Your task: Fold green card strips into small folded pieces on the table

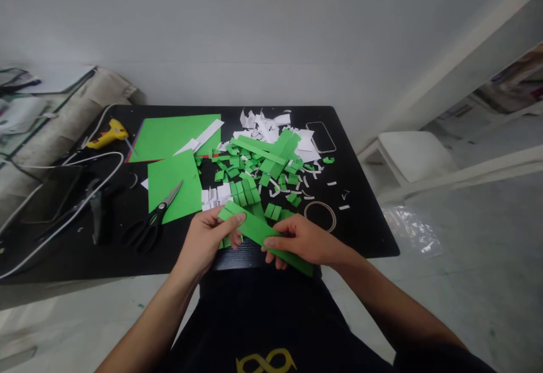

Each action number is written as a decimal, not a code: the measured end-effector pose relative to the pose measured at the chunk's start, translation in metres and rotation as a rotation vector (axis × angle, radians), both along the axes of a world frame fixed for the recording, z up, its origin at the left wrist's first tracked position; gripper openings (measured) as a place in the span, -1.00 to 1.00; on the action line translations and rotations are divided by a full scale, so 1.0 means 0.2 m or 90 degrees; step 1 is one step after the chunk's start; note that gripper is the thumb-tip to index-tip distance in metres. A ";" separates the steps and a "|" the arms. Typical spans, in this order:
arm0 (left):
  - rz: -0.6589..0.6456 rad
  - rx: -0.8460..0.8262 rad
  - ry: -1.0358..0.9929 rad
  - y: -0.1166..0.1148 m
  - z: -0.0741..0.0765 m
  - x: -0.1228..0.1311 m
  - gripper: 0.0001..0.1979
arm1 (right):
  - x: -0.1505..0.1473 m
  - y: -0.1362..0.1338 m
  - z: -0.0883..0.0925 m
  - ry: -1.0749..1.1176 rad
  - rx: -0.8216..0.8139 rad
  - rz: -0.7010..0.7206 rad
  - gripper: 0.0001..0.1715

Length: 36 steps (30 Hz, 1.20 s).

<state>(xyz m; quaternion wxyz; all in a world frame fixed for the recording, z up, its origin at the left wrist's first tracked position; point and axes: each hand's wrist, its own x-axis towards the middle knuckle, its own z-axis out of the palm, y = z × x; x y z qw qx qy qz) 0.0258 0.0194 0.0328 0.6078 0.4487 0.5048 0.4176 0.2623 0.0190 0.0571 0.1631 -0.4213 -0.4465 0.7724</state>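
Green paper strip [254, 229] held in both hands above the near edge of a black table [365, 220]. The strip slants from far left to near right. The left hand [207, 234] grips its left end, thumb on top and fingers beneath; the right hand [303, 240] pinches it farther along, thumb likewise uppermost. Fold lines cross the strip beside the left thumb. Just beyond the hands lie a row of folded white pieces [215, 196] and, to its right, a row of folded green pieces [245, 192]. Farther off, loose green cuttings [278, 152] are heaped, with white scraps [265, 127] behind them. To the left, scissors [158, 215] rest with their blades on a green sheet [173, 178]; a larger green sheet [178, 133] lies beyond, near a yellow glue gun [109, 134]. To the right of the cuttings, a pale ring [334, 215] lies near the right hand.
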 end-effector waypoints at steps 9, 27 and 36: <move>-0.197 -0.040 0.170 -0.09 0.00 -0.13 -0.75 | 0.10 -0.02 -0.07 -0.186 0.133 0.127 -0.74; -0.156 0.358 0.570 -0.19 -0.22 -0.16 -0.79 | 0.07 -0.27 -0.35 -0.325 0.961 -0.032 -0.67; -0.120 0.598 0.653 -0.32 -0.25 -0.01 -0.72 | 0.08 -0.29 -0.42 -0.334 0.975 -0.025 -0.65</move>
